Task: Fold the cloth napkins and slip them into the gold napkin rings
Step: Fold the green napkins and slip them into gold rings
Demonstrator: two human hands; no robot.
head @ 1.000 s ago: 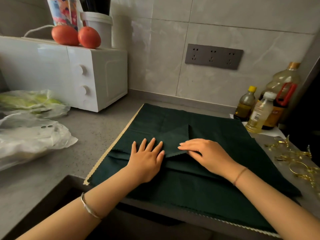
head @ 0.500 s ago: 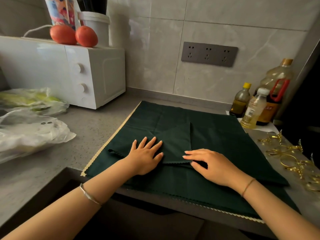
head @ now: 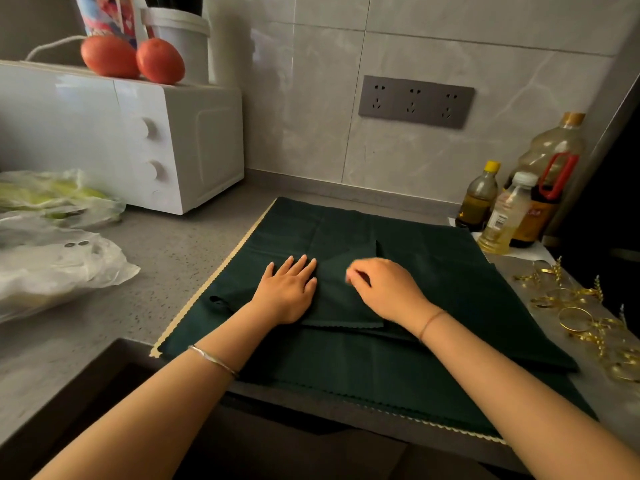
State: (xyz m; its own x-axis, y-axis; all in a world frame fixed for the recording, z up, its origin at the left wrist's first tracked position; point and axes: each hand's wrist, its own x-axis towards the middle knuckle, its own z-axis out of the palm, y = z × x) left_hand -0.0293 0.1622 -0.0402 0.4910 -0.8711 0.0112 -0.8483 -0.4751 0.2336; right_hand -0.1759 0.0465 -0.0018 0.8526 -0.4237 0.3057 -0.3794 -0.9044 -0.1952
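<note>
The grey table [head: 194, 258] carries a dark green spread napkin [head: 450, 271]. On the middle of it lies a smaller, partly folded napkin [head: 341, 303]. Since the earlier frame the right hand [head: 384, 289] has drawn in its straight fingers. They now curl, blurred, over the folded napkin's centre, and whether they pinch cloth cannot be told. The left hand [head: 287, 292] stays flat, fingers straight and slightly apart, pressing the folded napkin's left part. The gold napkin rings [head: 575, 318] lie heaped just right of the spread napkin, well apart from both hands.
</note>
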